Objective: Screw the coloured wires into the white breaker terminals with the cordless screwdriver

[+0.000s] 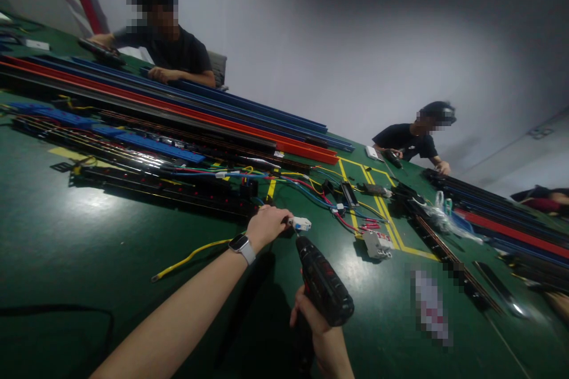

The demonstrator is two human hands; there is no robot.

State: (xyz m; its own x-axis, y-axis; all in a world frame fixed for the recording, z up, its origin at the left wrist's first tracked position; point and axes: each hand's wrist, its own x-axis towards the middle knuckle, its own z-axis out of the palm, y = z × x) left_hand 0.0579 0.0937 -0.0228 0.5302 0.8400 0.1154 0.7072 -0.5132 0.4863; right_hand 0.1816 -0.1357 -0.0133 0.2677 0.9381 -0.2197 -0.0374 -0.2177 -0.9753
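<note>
My right hand is wrapped round the grip of a black cordless drill, which points away from me. The drill's tip reaches a small white block with a blue mark; whether it touches is too small to tell. My left hand, with a watch on its wrist, is closed on that white block, fingertips at its left end. Just beyond this hand ends a long black strip with red dots. A yellow wire with a bare lug lies to the left of the hand.
A grey breaker block and several coloured wires lie to the right and beyond. Long orange rails and blue rails cross the green table. Two co-workers sit across it, and a third person's arm shows at far right.
</note>
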